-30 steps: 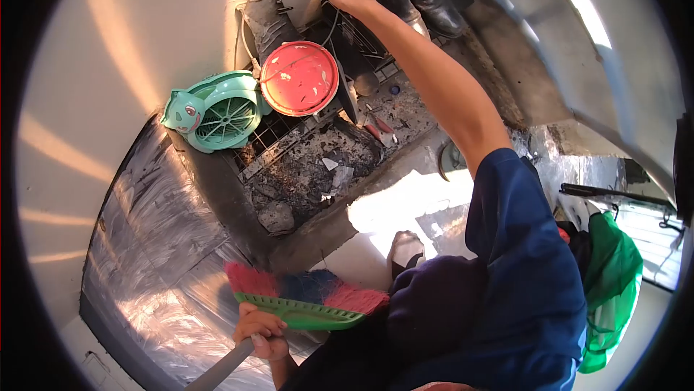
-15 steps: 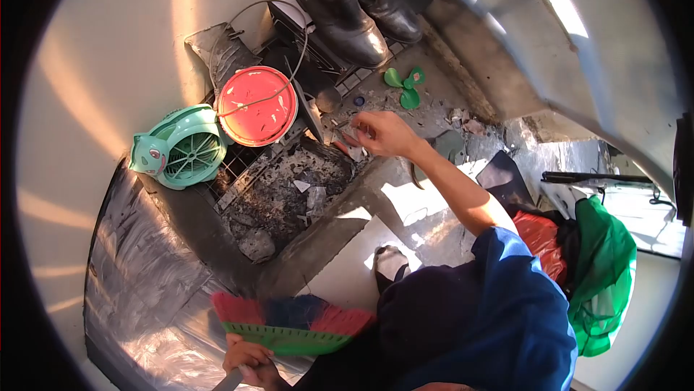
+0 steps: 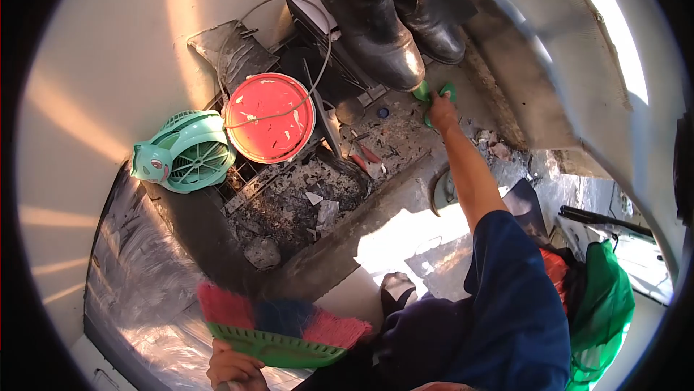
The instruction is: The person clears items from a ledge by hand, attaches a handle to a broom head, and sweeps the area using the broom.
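My left hand [image 3: 235, 367] is closed around the handle of a broom [image 3: 285, 326], close to its green head. The broom's pink and blue bristles point up and away from me. My right hand [image 3: 442, 110] reaches out to a small green fan blade [image 3: 447, 91] on the dirty ledge. Its fingers are closed on the blade and cover its middle. Just beyond stands a pair of black boots [image 3: 376, 36]. Red-handled pliers [image 3: 369, 154] lie among dirt and scraps, left of my right forearm.
A red round lid [image 3: 269, 117] with a loop of cable sits beside a mint-green fan housing [image 3: 194, 152] with a cartoon face. Debris [image 3: 289, 210] covers the recessed ledge. A curved blade [image 3: 436, 192] lies near my forearm. Green cloth [image 3: 603, 311] hangs at the right.
My right hand has moved forward and right, from beside the pliers to the green fan blade. The pliers now lie uncovered. The left hand still holds the broom, slightly shifted.
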The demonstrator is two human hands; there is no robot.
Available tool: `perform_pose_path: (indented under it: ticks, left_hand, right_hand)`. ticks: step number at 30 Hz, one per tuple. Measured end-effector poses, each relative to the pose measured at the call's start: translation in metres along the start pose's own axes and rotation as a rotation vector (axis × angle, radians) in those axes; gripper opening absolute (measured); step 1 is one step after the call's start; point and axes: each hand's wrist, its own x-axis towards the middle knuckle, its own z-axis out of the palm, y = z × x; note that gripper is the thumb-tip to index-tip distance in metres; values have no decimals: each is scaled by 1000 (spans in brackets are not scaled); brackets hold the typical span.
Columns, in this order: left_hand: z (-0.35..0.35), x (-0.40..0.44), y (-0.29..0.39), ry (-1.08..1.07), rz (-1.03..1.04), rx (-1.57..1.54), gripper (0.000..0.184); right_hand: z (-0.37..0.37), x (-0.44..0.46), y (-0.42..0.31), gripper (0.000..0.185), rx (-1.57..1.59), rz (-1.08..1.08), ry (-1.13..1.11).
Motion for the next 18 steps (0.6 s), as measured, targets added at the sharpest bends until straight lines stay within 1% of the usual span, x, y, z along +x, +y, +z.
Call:
perform_pose_path:
  ticks: [3, 5, 6, 7, 8, 9, 10, 11, 13, 14, 16, 18]
  left_hand:
    - [6, -1, 4, 18, -23, 27, 45]
    - [-7, -21, -3, -15, -65, 39, 47]
    - [-15, -32, -5, -24, -81, 46, 47]
    - [1, -10, 7, -105, 14, 159, 47]
    - [-3, -17, 5, -75, -4, 130, 45]
    - [-8, -30, 0, -47, -25, 100, 43]
    - [-12, -37, -2, -21, -44, 69, 41]
    - [-7, -35, 3, 20, -66, 80, 45]
    - [-13, -39, 4, -10, -50, 58, 45]
    - [-15, -40, 4, -33, -39, 39, 45]
    - [-13, -40, 6, -48, -9, -4, 44]
    - [-10, -41, 10, -54, 23, -36, 44]
  right_hand:
    - [11, 2, 4, 39, -15, -25, 12]
    - [-3, -23, -1, 38, 19, -41, 52]
    - [-14, -38, -7, 39, 83, -93, 18]
    - [-29, -57, -15, 40, 150, -147, -7]
    - [-46, -79, -25, 41, 217, -201, -35]
    - [-63, -102, -37, 40, 265, -280, -114]
    - [-84, -124, -53, 39, 311, -358, -190]
    - [-110, -145, -77, 39, 394, -448, -242]
    - [-172, -181, -132, 37, 535, -583, -362]
    - [-200, -189, -158, 37, 590, -691, -370]
    - [-247, -195, -206, 36, 725, -901, -245]
    - [-274, -172, -252, 34, 818, -1019, -198]
